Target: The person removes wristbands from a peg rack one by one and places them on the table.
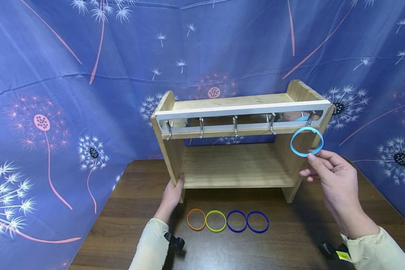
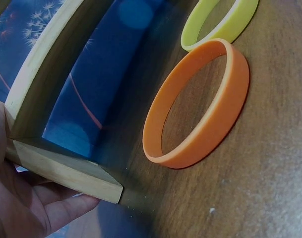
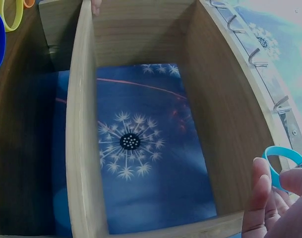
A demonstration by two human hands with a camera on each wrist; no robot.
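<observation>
My right hand [image 1: 339, 183] pinches a light blue silicone wristband [image 1: 292, 144] by its lower edge, thumb against fingers. The band's upper edge is at the rightmost hook [image 1: 311, 118] of a wooden shelf [image 1: 236, 165]; in the right wrist view the hook's tip shows by the band [image 3: 273, 176], but I cannot tell whether it bears on the hook. My left hand [image 1: 171, 197] grips the shelf's left side panel low down, its fingers partly hidden behind the wood. Below the shelf lie an orange wristband [image 2: 230, 109], a yellow one [image 1: 216, 231] and two dark blue wristbands [image 1: 237, 231].
Several metal hooks line a mirrored strip with a white frame [image 1: 219, 112] on the shelf's front. The shelf stands on a dark wooden table [image 1: 128, 228] before a blue dandelion-print cloth [image 1: 121, 48]. A black object [image 1: 328, 250] is near the right sleeve.
</observation>
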